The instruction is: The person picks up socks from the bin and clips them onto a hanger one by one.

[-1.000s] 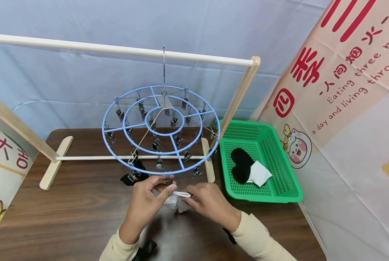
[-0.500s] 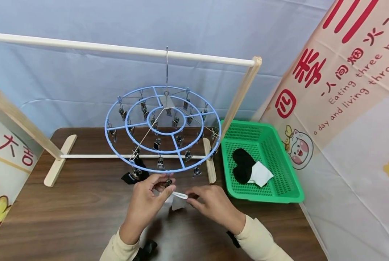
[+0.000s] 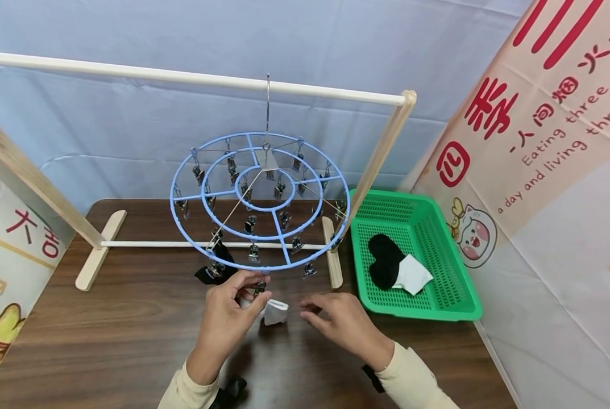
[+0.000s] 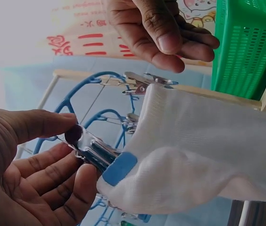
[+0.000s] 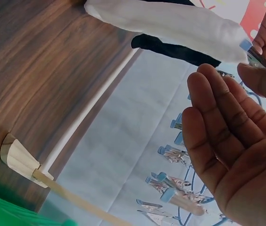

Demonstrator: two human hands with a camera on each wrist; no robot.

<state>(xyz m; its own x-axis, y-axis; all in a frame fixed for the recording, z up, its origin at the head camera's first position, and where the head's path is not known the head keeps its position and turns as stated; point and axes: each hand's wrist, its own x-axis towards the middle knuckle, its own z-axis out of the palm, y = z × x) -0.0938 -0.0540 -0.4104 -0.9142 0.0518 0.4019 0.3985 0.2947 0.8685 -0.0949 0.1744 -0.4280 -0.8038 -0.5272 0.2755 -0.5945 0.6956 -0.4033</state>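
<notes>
My left hand [image 3: 228,321] pinches a metal clip [image 4: 99,153] at the near edge of the blue round clip hanger [image 3: 192,197]. The clip's blue-tipped end sits on the cuff of a white sock [image 4: 203,141], which hangs below the hanger. My right hand [image 3: 343,326] is to the right of the sock, apart from it, with loosely bent fingers and nothing in them. In the right wrist view, its palm [image 5: 246,160] shows bare. A black sock [image 3: 218,270] hangs to the left, partly behind the hanger.
A green basket [image 3: 412,313] stands at the right, holding a black sock item [image 3: 385,261] and a white one [image 3: 412,275]. The hanger hooks over a white rod [image 3: 182,76] on a wooden stand. Several other clips dangle from the rings.
My right hand has let go of the white sock's cuff and drawn back to the right. My left hand stays at the clip. The view has shifted slightly.
</notes>
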